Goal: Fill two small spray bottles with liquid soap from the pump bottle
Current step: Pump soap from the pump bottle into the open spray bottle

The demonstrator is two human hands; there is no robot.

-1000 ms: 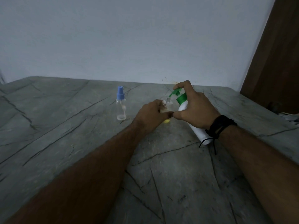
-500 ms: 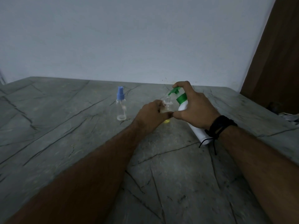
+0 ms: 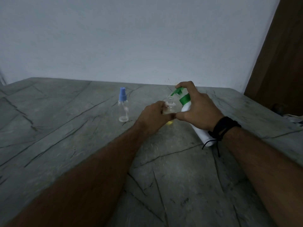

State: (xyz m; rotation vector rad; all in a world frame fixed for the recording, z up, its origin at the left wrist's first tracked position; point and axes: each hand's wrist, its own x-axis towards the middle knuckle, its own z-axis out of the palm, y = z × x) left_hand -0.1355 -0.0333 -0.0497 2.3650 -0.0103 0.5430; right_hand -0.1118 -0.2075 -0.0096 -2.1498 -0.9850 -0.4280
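Almost nothing has moved since a second ago: both hands keep their places near the counter's (image 3: 65, 128) far edge. His left hand (image 3: 154, 117) grips the open spray bottle (image 3: 170, 106) to keep it steady, while his right hand (image 3: 196, 107) holds the pump bottle (image 3: 186, 105) tilted, a finger on the green pump so the spout sits over the neck. I judge the filling is under way; yellow liquid shows at the bottom. I count two spray bottles; the capped bottle (image 3: 123, 105) stands apart to the left and looks empty. One pump bottle.
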